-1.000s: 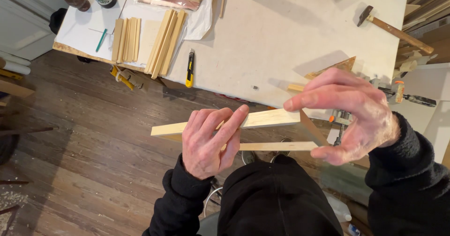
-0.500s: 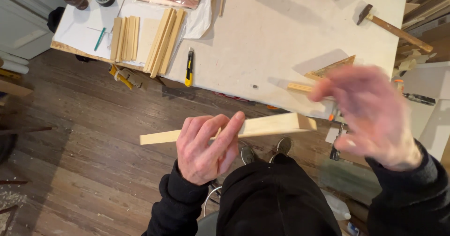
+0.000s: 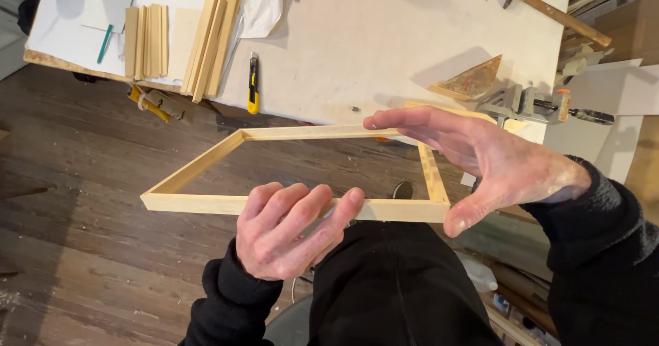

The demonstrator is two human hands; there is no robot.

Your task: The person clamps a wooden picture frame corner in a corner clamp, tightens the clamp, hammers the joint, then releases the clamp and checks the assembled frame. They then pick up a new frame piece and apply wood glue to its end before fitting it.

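A pale wooden frame point(image 3: 206, 162), four thin strips joined in a rectangle, lies nearly flat in the air in front of my body. My left hand point(image 3: 292, 233) grips its near strip from below, with the fingers curled over the top edge. My right hand point(image 3: 491, 160) is spread flat over the frame's right end; its fingertips touch the far strip and its thumb sits by the near right corner. The frame's far right corner is hidden behind that hand.
A white worktable point(image 3: 384, 37) stands beyond the frame. On it lie loose wooden strips point(image 3: 206, 40), a yellow utility knife point(image 3: 253, 83), a hammer point(image 3: 556, 13) and a wooden wedge point(image 3: 473, 79). A clamp point(image 3: 542, 106) hangs at its right edge. Dark wooden floor point(image 3: 89, 263) lies to the left.
The frame was held edge-on and has tipped to lie nearly flat and open to view. My right hand swung away, then came back over the frame's right end.
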